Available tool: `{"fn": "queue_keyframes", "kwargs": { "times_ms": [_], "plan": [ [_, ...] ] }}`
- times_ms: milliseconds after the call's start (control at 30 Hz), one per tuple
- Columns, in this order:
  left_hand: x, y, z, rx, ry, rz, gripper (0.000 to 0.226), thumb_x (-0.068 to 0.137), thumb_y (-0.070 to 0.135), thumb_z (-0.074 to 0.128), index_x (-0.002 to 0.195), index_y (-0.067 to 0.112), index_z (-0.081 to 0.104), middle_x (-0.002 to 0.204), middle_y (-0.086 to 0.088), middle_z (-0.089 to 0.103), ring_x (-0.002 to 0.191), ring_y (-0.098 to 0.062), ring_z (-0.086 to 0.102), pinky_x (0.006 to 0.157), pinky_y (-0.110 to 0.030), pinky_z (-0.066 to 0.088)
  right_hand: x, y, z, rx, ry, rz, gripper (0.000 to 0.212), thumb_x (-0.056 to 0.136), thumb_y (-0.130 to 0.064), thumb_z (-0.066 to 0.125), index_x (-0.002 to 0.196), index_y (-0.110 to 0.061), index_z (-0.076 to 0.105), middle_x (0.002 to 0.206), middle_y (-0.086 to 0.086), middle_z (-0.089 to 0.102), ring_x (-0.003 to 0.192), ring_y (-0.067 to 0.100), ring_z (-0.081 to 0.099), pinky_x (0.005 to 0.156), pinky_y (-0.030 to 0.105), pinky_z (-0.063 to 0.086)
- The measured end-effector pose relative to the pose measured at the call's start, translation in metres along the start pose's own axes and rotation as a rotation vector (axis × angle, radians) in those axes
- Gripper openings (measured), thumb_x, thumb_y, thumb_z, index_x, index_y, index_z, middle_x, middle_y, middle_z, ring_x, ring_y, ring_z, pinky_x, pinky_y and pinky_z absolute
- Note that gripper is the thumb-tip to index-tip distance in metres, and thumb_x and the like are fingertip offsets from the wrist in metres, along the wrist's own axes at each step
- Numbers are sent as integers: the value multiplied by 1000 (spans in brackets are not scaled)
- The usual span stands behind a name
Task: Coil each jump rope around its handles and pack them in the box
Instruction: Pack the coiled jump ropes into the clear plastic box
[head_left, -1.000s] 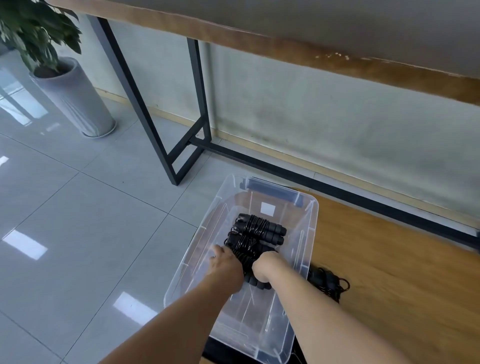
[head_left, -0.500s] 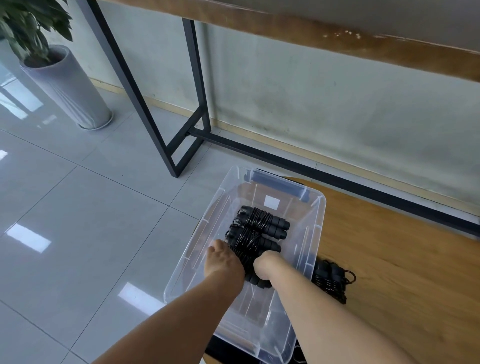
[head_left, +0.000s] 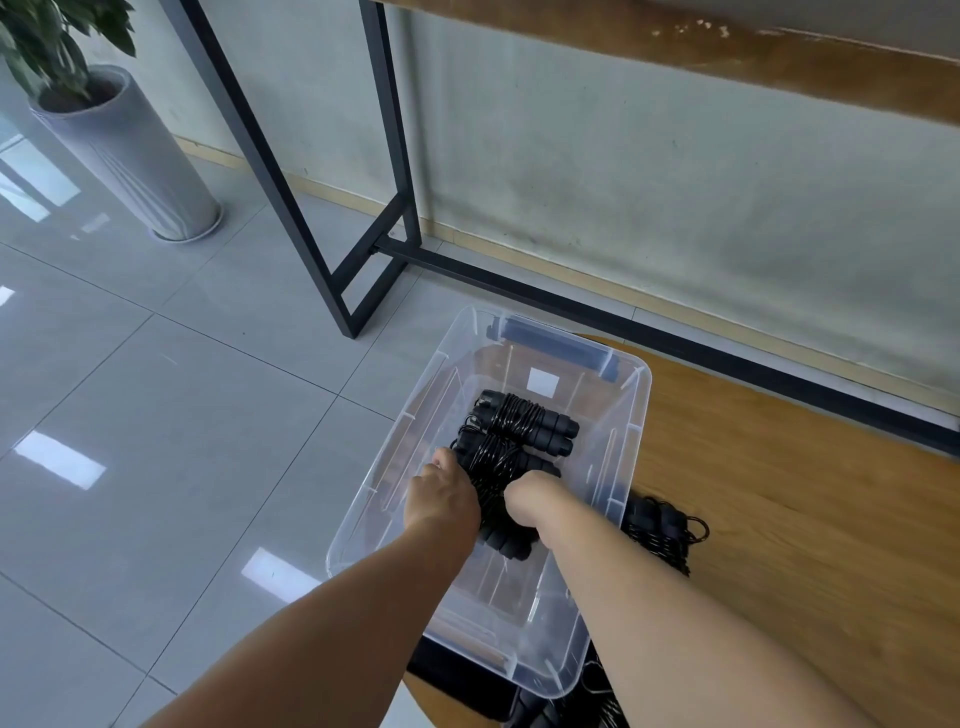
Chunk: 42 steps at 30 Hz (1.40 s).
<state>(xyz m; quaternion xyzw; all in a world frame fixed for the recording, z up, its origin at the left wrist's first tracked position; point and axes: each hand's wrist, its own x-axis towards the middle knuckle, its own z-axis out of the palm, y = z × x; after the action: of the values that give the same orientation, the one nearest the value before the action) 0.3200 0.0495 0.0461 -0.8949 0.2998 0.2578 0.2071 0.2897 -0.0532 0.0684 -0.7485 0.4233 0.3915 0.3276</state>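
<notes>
A clear plastic box stands on the floor, half on a wooden board. Inside it lie black coiled jump ropes: one bundle at the far end and a second bundle just nearer. Both my hands reach into the box. My left hand and my right hand grip a third coiled jump rope from either side, low in the box. My fingers are curled out of sight around it. More black jump ropes lie outside the box on the right.
A black metal table frame stands behind the box against the wall. A grey planter with a green plant is at the far left. Grey tiles spread left; the wooden board extends right. Dark ropes lie below the box.
The view has shifted slightly. My hands stay in the box on the coiled rope, hardly moved.
</notes>
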Motion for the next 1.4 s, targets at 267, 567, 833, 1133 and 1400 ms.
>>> {"fn": "queue_keyframes", "kwargs": {
  "times_ms": [267, 567, 833, 1133, 1400],
  "plan": [
    [-8, 5, -3, 0, 40, -4, 68, 92, 17, 63, 145, -6, 26, 139, -21, 30, 117, -25, 52, 94, -30, 49, -6, -1, -9, 175, 37, -109, 23, 98, -3, 37, 107, -1, 57, 89, 12, 46, 88, 25, 46, 80, 32, 43],
    [-20, 10, -36, -157, 64, -4, 40, 93, 11, 55, 132, 9, 48, 130, -11, 42, 111, -25, 55, 85, -32, 46, -27, 5, -36, 107, 135, -231, 36, 94, 9, 34, 65, -11, 38, 70, 6, 38, 76, 24, 44, 70, 32, 38],
    [-48, 34, -97, -616, 483, 2, 23, 98, 23, 41, 96, 21, 64, 98, 5, 61, 80, -19, 55, 66, -29, 39, -69, 83, -104, 693, 299, -413, 18, 97, -8, 51, 98, -2, 68, 97, 12, 71, 77, 19, 67, 73, 30, 60],
    [-83, 140, -121, -877, 358, 328, 14, 97, 29, 54, 103, 22, 65, 90, 5, 68, 85, -17, 65, 73, -35, 57, -69, 199, -115, 982, 367, -257, 13, 95, -8, 57, 97, -2, 68, 83, 9, 69, 71, 15, 64, 69, 26, 58],
    [-98, 181, -54, -684, 16, 281, 25, 98, 29, 50, 116, 22, 65, 112, 4, 66, 101, -17, 61, 87, -31, 53, -47, 266, -38, 842, 135, -90, 15, 98, -9, 53, 88, -7, 64, 84, 10, 64, 71, 16, 63, 65, 25, 56]
  ]
}}
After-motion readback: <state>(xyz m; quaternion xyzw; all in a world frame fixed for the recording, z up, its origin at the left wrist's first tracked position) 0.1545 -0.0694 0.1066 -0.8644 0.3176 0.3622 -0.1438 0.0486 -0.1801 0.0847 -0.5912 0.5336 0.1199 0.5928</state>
